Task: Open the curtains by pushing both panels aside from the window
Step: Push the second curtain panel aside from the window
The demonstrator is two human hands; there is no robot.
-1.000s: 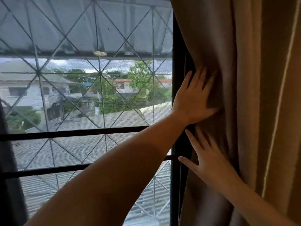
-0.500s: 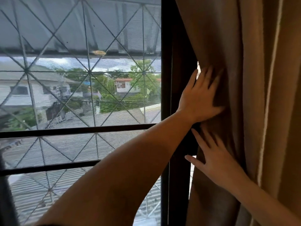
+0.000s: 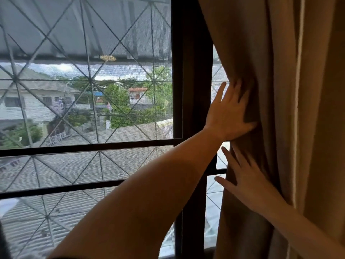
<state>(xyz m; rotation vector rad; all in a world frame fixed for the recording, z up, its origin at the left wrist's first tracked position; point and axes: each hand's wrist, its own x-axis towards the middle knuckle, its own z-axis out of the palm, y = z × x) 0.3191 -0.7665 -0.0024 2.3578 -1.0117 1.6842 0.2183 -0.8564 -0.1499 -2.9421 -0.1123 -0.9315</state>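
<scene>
Daylight fills a tall window with a dark metal frame (image 3: 192, 90), a fine mesh screen and thin diagonal grille bars (image 3: 89, 75), looking out over grey corrugated roofs, pale houses and green trees. Most of the glass stands uncovered. Past the frame's thick upright, a narrow strip of bright pane shows before the curtain's edge.

On the right hangs the tan, heavy woven curtain panel (image 3: 280, 71), gathered into deep vertical folds, with a pale corded seam running down it. Its inner edge lies just beyond the upright, bunched where the hands meet it. Its top and bottom are cut off, as is its far side.

The left hand (image 3: 230, 113) reaches across from the lower left on a bare forearm, palm flat against the fabric, fingers spread and pointing upward; its grip is wide apart, pressing rather than pinching. The right hand (image 3: 244, 180) sits just below, also flat on the cloth with fingers splayed, thumb pointing toward the glass. Some fingertips of both hands sink into shadowed folds and are hard to make out. Any second panel lies out of view.
</scene>
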